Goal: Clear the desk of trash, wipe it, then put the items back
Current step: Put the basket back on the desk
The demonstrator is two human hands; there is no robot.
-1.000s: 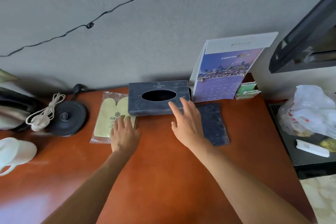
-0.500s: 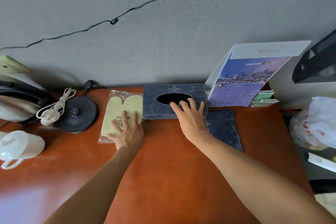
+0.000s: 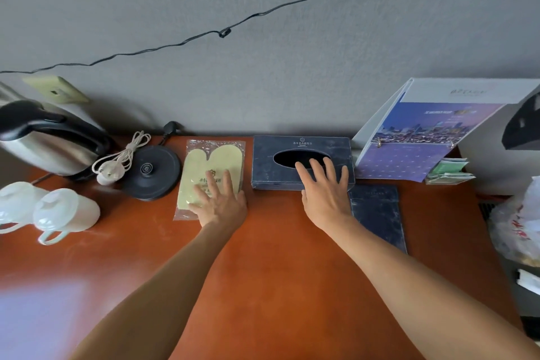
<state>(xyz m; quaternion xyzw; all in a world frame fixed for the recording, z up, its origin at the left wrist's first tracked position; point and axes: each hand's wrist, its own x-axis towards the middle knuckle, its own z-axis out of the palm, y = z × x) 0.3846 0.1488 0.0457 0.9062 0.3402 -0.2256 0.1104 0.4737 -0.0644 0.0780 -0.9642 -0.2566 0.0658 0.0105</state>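
On the orange-brown desk (image 3: 263,272), a clear packet of pale yellow slippers (image 3: 213,161) lies at the back. My left hand (image 3: 222,202) rests flat on its near end, fingers spread. Right of it stands a dark blue tissue box (image 3: 301,149) against the wall. My right hand (image 3: 327,193) lies flat on the box's front edge, fingers spread over the top near the oval opening. A dark blue folder (image 3: 377,213) lies flat just right of that hand.
A steel kettle (image 3: 49,140), its black base (image 3: 152,171) and a coiled white cord (image 3: 117,161) sit at the back left. Two white lidded mugs (image 3: 55,213) lie at the left edge. An upright brochure stand (image 3: 432,137), green sachets (image 3: 447,169) and a plastic bag (image 3: 520,225) are at the right.
The view has swung left, bringing the kettle and mugs into sight. My right hand has slid further onto the tissue box; my left hand has spread flat on the slipper packet.
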